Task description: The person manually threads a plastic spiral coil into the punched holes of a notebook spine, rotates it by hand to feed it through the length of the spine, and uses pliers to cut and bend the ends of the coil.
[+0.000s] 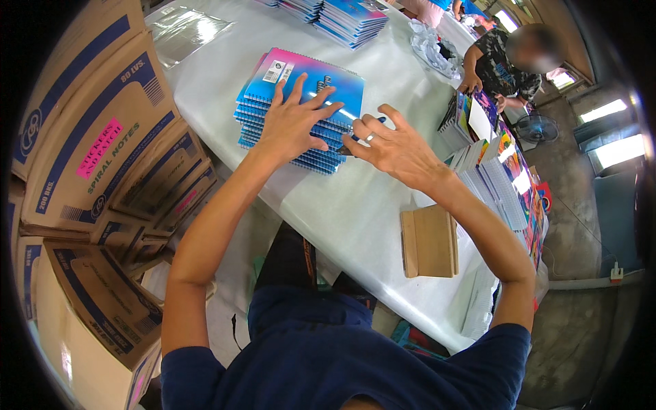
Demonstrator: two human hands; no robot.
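Observation:
A pile of spiral notebooks with pink-to-blue covers lies on the white-covered table; its edges are uneven, and the wire bindings show on the near side. My left hand rests on the top cover with the fingers spread, below a small white barcode label. At the right edge of the pile is my right hand, a ring on one finger. Its fingers are curled in, with a small dark thing showing by the fingertips; what it is, I cannot make out.
More notebook piles stand at the table's far side. Stacked cartons crowd the left. A brown cardboard piece lies near my right forearm. On the right, a row of notebooks lines the table; another person handles some there.

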